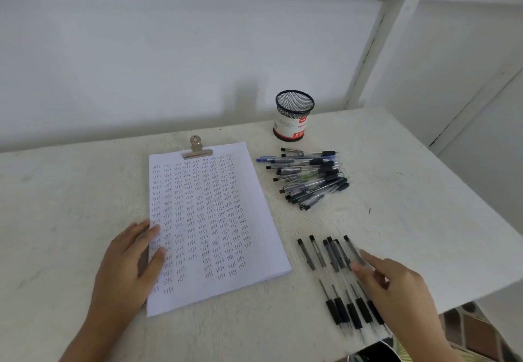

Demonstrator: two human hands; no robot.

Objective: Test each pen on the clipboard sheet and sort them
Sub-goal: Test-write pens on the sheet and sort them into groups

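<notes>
On sheet point(223, 285) edge, left hand point(127, 265) fingers flat, right hand point(396, 288) fingers spread over pens point(332, 257).

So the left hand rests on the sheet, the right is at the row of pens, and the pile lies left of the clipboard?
Not quite: the head view shows the pile lying right of the clipboard, near the cup. The rest holds: left hand on the sheet, right hand at the row of pens.
</notes>
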